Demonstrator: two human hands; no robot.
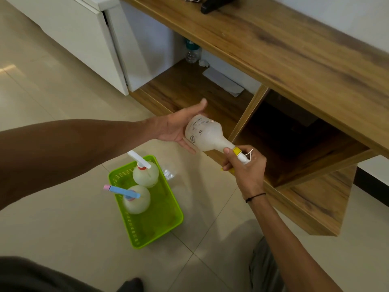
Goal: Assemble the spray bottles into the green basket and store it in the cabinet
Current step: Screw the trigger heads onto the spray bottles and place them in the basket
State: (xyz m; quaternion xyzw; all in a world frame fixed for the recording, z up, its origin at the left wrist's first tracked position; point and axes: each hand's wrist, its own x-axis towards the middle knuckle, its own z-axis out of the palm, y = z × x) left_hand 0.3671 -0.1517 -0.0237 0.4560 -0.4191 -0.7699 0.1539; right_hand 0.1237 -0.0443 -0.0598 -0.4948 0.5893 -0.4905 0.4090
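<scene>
Hands at work above a tiled floor: left hand [179, 127] cradles a cloudy spray bottle [205, 133], right hand [245, 163] clenched on its apparently yellow-collared nozzle [240, 153]; two more bottles stand in the green basket [162, 216] before the open cabinet [294, 144].

Left hand [179, 127] cups base of white bottle [205, 134], held tilted. Right hand [245, 165] grips yellow-collared spray head [240, 153] at its neck. Green basket [162, 209] on tiled floor [52, 85] holds two bottles upright. Open wooden cabinet [284, 66] behind.
</scene>
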